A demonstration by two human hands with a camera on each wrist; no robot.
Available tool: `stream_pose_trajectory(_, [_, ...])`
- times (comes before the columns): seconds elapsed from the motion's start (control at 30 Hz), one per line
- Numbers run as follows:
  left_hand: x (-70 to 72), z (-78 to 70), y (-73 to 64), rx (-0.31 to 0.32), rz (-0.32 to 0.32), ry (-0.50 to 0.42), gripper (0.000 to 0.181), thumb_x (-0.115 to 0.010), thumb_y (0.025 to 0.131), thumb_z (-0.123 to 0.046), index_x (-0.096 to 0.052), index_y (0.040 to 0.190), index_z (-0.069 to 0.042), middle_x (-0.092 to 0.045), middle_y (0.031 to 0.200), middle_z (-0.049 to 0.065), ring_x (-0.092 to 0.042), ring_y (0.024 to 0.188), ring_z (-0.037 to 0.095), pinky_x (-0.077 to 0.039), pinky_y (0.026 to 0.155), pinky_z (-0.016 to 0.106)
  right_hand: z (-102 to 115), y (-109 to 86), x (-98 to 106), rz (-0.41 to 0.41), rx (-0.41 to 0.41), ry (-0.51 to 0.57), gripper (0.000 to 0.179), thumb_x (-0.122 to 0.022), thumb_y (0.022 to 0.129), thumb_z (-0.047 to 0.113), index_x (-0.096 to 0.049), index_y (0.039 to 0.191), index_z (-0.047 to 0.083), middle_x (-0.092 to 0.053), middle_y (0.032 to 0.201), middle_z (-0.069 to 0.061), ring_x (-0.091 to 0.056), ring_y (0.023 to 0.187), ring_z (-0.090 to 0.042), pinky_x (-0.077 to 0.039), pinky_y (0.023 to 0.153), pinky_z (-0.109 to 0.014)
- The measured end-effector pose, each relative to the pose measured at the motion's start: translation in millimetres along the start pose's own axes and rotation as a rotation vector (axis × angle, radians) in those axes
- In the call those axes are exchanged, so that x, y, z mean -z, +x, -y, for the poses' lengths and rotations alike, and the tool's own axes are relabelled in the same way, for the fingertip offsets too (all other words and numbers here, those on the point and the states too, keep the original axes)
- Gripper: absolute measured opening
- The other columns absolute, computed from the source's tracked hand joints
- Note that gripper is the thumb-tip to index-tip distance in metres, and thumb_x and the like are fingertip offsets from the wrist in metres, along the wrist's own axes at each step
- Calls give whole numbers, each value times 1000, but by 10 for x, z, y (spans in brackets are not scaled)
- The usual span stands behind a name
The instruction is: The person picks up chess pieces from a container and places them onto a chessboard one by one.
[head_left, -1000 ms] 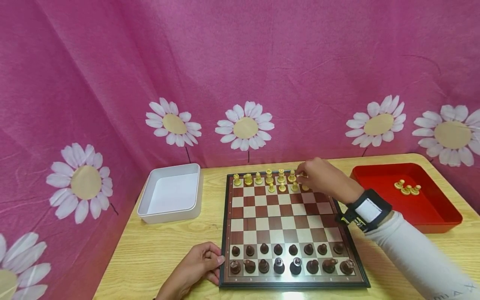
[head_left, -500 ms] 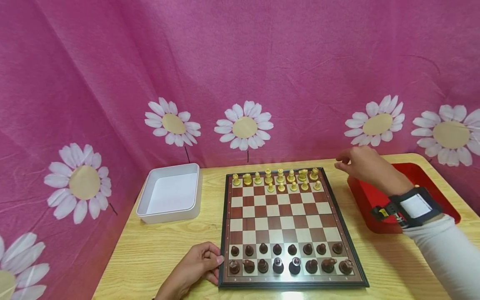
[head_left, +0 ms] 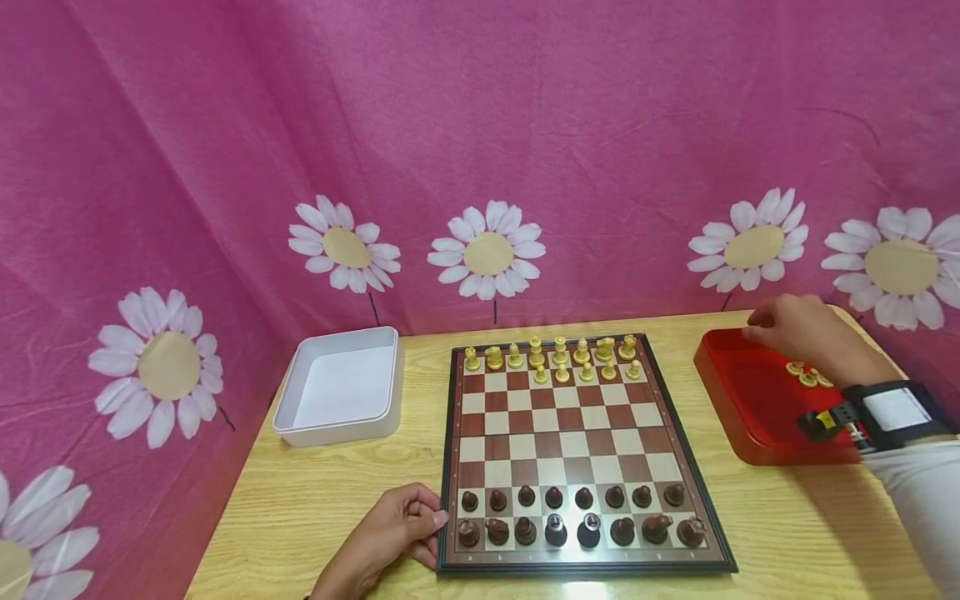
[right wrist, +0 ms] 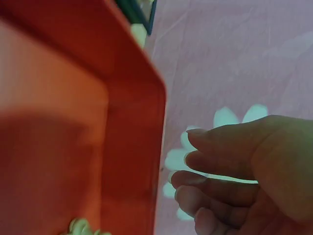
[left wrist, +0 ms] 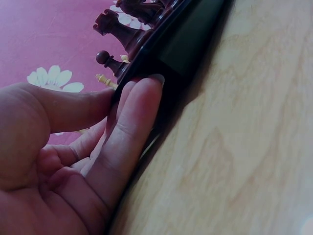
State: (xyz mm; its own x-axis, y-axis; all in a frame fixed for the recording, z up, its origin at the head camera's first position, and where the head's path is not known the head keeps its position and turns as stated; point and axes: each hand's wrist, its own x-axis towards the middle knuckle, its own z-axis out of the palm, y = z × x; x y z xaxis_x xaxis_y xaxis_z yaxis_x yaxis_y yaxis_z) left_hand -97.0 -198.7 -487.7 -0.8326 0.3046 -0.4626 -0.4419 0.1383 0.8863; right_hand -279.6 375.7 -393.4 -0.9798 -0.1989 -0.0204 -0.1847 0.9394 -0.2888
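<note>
My left hand (head_left: 386,529) grips the left edge of the chessboard (head_left: 562,421) near its front corner. In the left wrist view, the thumb and fingers (left wrist: 129,112) pinch the board's dark frame (left wrist: 181,49). Over the red tray's (head_left: 727,408) back part is my right hand (head_left: 806,329), holding nothing, its fingers (right wrist: 225,137) loosely bent. Several cream pawns (head_left: 807,379) lie in that tray, partly hidden by the hand. Cream pieces (head_left: 536,352) line the board's far row, with several cream pawns (head_left: 587,372) in front on the right. Dark pieces (head_left: 555,531) fill the two near rows.
A white tray (head_left: 341,387) stands left of the board on the wooden table (head_left: 300,508). Behind the table hangs a pink cloth (head_left: 600,167) with printed daisies. The red tray sits at the board's right, its raised walls (right wrist: 129,147) close to my right hand.
My right hand has moved from the board's far right corner over to the red tray. A cream pawn now shows at the right end of the second row. The left hand has stayed still.
</note>
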Motion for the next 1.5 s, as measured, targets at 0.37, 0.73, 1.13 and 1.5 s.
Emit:
stream_pose_trajectory(0.37, [-15, -16, 29, -7, 5, -2, 23, -70, 98, -12, -57, 111, 3, -66, 85, 4, -70, 65, 14, -66, 60, 31, -342, -142, 6, 102, -153, 99, 41, -70, 95, 13, -61, 119, -20, -71, 78, -20, -63, 64, -26, -64, 64, -49])
stream_pose_trajectory(0.73, [46, -7, -15, -17, -22, 11, 24, -70, 99, -12, -57, 112, 3, -65, 84, 3, -70, 67, 14, -66, 61, 31, -492, -35, 23, 76, -79, 47, 27, -71, 93, 11, -72, 108, -11, -70, 75, -14, -56, 65, -23, -51, 57, -33])
stream_pose_trajectory(1.13, [8, -1, -25, -11, 4, -11, 24, -71, 97, -12, -56, 110, 3, -69, 82, 3, -71, 66, 13, -65, 60, 29, -504, -138, -155, 145, -129, 223, 20, -77, 85, 9, -70, 97, -5, -62, 72, -11, -57, 63, -25, -56, 51, -37])
stream_pose_trajectory(1.5, [1, -15, -3, -9, 16, -5, 25, -71, 98, -13, -56, 111, 4, -69, 82, 3, -71, 67, 14, -66, 60, 30, -548, -203, -242, 102, -95, 219, 10, -73, 82, 5, -67, 75, 1, -58, 63, -8, -54, 58, -23, -48, 44, -32])
